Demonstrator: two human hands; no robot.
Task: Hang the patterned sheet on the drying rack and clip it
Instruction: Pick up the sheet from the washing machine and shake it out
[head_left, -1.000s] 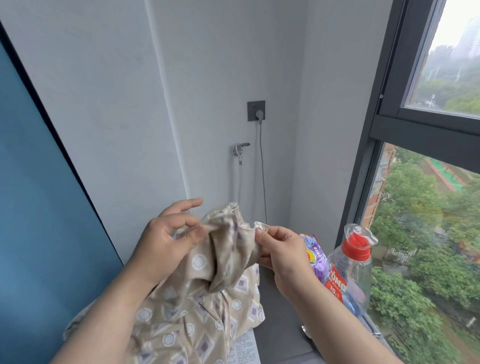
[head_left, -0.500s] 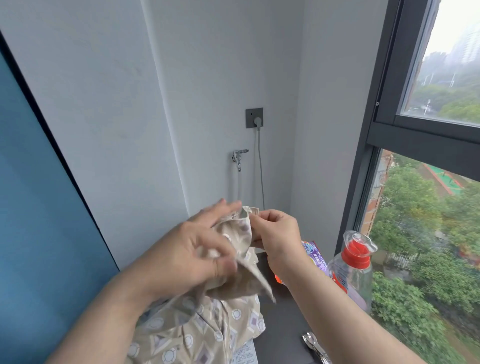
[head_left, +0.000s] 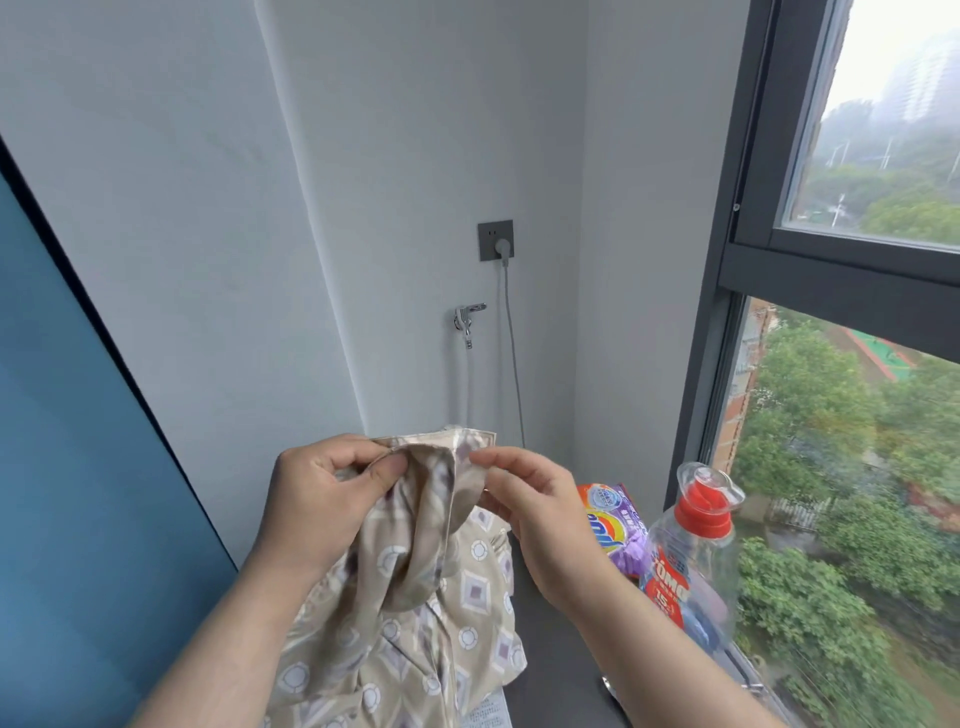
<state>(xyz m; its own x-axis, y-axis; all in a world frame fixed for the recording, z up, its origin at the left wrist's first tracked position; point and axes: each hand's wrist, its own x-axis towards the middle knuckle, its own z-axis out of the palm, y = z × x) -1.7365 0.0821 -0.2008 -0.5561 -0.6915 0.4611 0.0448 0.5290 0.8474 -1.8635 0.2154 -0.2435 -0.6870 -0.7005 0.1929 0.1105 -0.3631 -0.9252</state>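
The patterned sheet (head_left: 415, 597) is beige with circles and purple diamonds; it is bunched in front of me, its lower part piled on a dark surface. My left hand (head_left: 322, 504) pinches the sheet's top edge between thumb and fingers. My right hand (head_left: 530, 499) holds the same hem just to the right, fingertips on the fabric. The hem runs nearly level between both hands. No drying rack or clip is in view.
A clear detergent bottle (head_left: 696, 556) with a red cap and a purple detergent bag (head_left: 615, 525) stand at the right by the window (head_left: 753, 270). A wall tap (head_left: 467, 317) and a plugged socket (head_left: 496, 240) are behind. A blue panel (head_left: 67, 467) stands at the left.
Both hands have worked along the sheet's edge: the left hand moved left and re-gripped the hem, and the fold between the hands has been pulled out straighter.
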